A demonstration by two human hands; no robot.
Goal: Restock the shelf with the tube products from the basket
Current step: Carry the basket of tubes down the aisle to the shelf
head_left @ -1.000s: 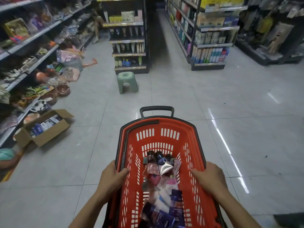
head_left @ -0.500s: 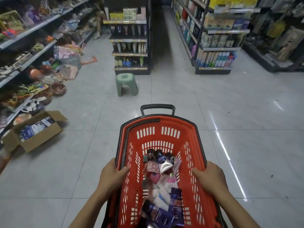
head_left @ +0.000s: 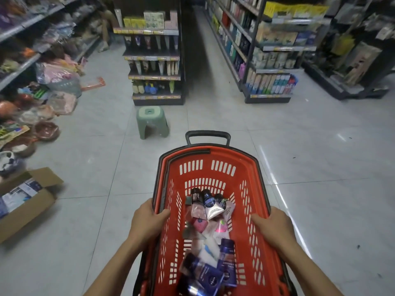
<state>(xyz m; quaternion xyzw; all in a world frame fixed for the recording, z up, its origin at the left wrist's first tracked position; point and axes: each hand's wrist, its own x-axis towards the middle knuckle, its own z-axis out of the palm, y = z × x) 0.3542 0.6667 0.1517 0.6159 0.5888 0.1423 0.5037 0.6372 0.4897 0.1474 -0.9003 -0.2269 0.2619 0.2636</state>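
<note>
A red plastic basket (head_left: 253, 180) with a black rim and black handle fills the lower middle of the head view. Several tube products (head_left: 210, 238) lie in a heap on its floor, some dark blue, some pink and silver. My left hand (head_left: 147, 221) grips the basket's left rim, and my right hand (head_left: 273, 225) grips the right rim. Straight ahead stands a dark end shelf (head_left: 155, 60) with rows of tubes hanging cap-down on its middle levels.
A green plastic stool (head_left: 152, 121) stands on the floor between the basket and the end shelf. An open cardboard box (head_left: 27, 201) of goods lies at the left. Bagged goods and bowls (head_left: 46, 130) spill along the left shelving. Stocked shelves (head_left: 270, 60) line the right aisle.
The basket and both hands have travelled forward across the tiled floor. The stool and end shelf are nearer and larger, and the cardboard box has slid toward the left edge.
</note>
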